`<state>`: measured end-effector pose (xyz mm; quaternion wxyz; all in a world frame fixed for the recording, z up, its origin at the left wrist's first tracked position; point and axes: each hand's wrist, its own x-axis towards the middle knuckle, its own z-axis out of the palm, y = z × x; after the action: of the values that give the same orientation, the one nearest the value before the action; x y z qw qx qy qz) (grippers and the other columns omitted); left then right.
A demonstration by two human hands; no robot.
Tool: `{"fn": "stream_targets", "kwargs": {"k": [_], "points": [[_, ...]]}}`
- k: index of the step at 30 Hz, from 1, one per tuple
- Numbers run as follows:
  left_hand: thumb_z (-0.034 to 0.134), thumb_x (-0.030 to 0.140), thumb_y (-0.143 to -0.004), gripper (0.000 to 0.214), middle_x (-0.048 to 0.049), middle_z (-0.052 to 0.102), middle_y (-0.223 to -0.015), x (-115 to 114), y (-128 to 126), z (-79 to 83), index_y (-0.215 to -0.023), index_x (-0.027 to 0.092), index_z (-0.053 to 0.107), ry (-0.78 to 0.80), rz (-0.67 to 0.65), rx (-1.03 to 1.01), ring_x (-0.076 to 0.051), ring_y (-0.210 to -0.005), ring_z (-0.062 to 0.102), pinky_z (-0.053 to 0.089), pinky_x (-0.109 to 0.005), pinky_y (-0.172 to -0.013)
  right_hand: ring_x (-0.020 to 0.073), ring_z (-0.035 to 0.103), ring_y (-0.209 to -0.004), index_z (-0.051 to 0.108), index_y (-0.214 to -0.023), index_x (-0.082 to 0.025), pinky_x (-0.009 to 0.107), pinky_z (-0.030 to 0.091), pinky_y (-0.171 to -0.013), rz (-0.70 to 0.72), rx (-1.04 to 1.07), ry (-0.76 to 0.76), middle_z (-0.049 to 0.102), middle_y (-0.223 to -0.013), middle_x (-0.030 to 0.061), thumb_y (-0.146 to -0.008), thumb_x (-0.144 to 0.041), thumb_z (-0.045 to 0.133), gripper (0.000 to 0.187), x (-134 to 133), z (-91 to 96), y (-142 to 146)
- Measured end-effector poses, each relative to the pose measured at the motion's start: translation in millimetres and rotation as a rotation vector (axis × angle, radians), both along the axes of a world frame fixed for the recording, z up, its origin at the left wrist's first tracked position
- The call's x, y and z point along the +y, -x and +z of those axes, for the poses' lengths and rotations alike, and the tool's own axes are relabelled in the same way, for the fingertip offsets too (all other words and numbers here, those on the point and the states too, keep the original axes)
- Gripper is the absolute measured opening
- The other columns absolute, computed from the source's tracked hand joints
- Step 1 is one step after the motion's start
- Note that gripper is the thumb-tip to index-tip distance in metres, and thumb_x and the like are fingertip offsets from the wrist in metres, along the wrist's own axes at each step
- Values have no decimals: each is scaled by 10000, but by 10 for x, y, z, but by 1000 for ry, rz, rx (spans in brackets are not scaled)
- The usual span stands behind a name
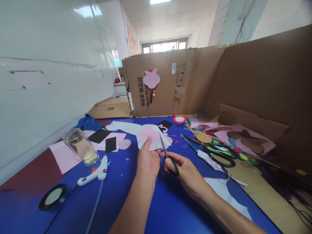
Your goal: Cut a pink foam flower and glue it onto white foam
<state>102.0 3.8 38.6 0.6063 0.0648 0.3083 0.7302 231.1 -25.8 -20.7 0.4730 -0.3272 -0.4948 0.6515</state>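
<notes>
My left hand (pixel 149 159) grips white fabric (pixel 126 127) by its near edge, thumb on top and fingers underneath. A pink shape (pixel 148 132) lies on or shows through that fabric. In my right hand (pixel 181 167) is a pair of black-handled scissors (pixel 174 165), with fingers in the loops. The blades point away from me and meet the fabric's right side; whether they are apart is hard to tell. Just behind the fabric, a pink cut-out with a curly outline (pixel 167 138) rests on the blue table (pixel 168 208), partly covered.
To the left are a glass jar of pale liquid (pixel 81 148), a white glue gun (pixel 96 174), a tape roll (pixel 53 196) and black squares (pixel 110 144). At right lie larger scissors (pixel 219 156), pens and pink scraps. Cardboard walls (pixel 195 81) stand behind.
</notes>
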Motion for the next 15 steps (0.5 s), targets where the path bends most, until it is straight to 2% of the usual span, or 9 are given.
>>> {"fn": "stream_targets", "kwargs": {"k": [8,15], "points": [[719,86,-942,205,-110,831,-1055,36,3,-90,-1135,146,749,-81,82,27,-215,-953,813,655,-272,-787,142,486,-686,793,-1225,-158,285,348,-664,-12,-48,-15,615,-730,-19,-821,-606,893,612,-8,12,12],[668,63,-967,271,-111,828,-1055,29,13,-23,-1214,148,742,-37,83,-1,-203,-898,809,658,-282,-748,149,501,-707,788,-1245,-170,284,346,-672,8,-69,-12,637,-753,-10,-839,-616,873,610,-14,26,-2]]}}
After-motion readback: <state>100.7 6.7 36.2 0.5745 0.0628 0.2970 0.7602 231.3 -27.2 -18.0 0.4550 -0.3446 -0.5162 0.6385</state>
